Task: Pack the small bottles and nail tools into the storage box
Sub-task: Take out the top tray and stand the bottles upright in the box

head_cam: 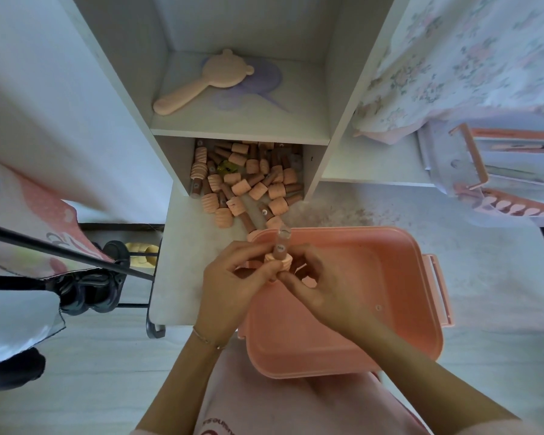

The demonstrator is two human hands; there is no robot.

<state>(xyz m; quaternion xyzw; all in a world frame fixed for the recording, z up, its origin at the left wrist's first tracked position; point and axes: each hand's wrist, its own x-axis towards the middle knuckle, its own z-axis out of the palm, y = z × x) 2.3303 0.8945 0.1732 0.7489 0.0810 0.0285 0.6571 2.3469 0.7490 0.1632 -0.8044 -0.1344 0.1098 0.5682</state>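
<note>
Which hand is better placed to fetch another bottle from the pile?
Probably the left hand: it is on the side of the bottle pile, while the right hand is over the pink box.

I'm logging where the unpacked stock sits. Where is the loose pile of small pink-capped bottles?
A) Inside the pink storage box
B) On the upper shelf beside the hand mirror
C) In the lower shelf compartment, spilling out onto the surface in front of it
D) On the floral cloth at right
C: the pile of small bottles fills the lower compartment under the shelf with the hand mirror and spills toward the pink storage box.
</note>
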